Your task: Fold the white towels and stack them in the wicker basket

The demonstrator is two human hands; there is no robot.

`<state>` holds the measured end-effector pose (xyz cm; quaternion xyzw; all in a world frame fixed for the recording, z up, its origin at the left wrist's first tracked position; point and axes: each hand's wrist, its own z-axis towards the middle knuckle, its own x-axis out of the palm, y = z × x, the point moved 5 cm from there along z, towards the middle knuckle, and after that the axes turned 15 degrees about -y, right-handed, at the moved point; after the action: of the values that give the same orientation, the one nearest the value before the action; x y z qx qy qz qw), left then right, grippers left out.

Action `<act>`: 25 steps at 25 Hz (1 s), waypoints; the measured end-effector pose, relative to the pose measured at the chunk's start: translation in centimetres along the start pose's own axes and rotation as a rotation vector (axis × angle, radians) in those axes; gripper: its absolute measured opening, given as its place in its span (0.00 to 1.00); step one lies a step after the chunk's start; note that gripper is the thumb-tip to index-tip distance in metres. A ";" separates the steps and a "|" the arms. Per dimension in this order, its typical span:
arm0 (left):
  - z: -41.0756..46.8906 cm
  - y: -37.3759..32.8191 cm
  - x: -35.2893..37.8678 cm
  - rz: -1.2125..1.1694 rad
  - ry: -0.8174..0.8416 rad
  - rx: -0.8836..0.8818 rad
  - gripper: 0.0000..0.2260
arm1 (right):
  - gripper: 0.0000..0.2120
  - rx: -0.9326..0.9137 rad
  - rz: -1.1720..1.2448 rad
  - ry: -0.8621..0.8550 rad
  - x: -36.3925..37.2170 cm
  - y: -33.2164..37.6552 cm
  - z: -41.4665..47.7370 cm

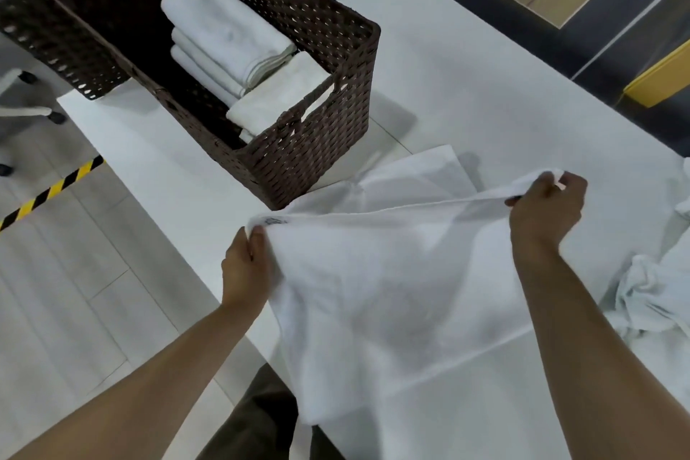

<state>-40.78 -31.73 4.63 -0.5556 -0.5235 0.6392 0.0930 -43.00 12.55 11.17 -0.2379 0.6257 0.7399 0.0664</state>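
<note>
I've got a white towel [384, 273] stretched over the counter [485, 67] near its front edge. My left hand [244, 265] pinches one top corner, my right hand [547, 209] the other, fingers closed on the cloth at both ends. The basket [310, 157] by the counter's left edge already holds folded towels [224, 30] in two stacks. More crumpled towels [653, 295] wait at the right edge, so I judge the job partway done. A small dark mark near the left corner is too blurred to read.
</note>
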 end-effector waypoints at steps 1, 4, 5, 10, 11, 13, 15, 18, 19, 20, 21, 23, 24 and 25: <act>1.0 -0.1 0.3 0.000 -0.021 -0.031 0.17 | 0.12 0.003 -0.001 0.017 1.5 0.6 0.2; 3.5 0.7 1.4 0.055 -0.048 -0.123 0.17 | 0.10 0.006 -0.014 0.093 6.4 1.6 0.6; 4.1 1.0 1.8 0.070 -0.054 -0.150 0.17 | 0.08 0.005 -0.016 0.120 7.9 1.7 0.7; 5.8 3.3 2.7 0.192 -0.070 -0.152 0.18 | 0.04 -0.003 -0.032 0.230 14.9 1.5 0.4; 6.1 3.7 2.7 0.216 -0.076 -0.158 0.18 | 0.04 0.024 -0.031 0.285 16.2 1.0 0.3; 6.3 4.3 2.7 0.263 -0.098 -0.181 0.18 | 0.09 0.061 -0.035 0.449 18.2 -0.3 -0.3; 6.6 4.9 2.8 0.294 -0.110 -0.188 0.18 | 0.14 -0.060 -0.134 0.581 18.2 -2.0 -1.8; 6.9 5.6 2.9 0.335 -0.115 -0.172 0.14 | 0.14 -0.331 -0.252 0.572 14.7 -5.3 -5.2; 6.9 5.7 2.8 0.326 -0.118 -0.183 0.11 | 0.14 -0.404 -0.287 0.557 13.0 -6.6 -6.8; 6.7 5.5 2.7 0.309 -0.111 -0.194 0.10 | 0.15 -0.477 -0.344 0.542 11.3 -7.9 -8.5; 6.3 5.2 2.7 0.294 -0.085 -0.200 0.13 | 0.17 -0.539 -0.411 0.522 9.4 -9.0 -10.4; 5.7 4.6 2.9 0.296 -0.025 -0.201 0.17 | 0.21 -0.621 -0.529 0.496 6.0 -10.8 -14.0; 5.4 4.4 3.0 0.304 -0.012 -0.214 0.18 | 0.23 -0.636 -0.575 0.483 4.3 -11.3 -15.5; 5.2 4.3 3.1 0.300 -0.006 -0.237 0.18 | 0.24 -0.638 -0.613 0.471 2.8 -11.8 -16.8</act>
<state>-44.12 -34.40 -1.47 -0.6325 -0.5068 0.5814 -0.0710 -36.26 -1.65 -2.39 -0.5798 0.2676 0.7671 0.0615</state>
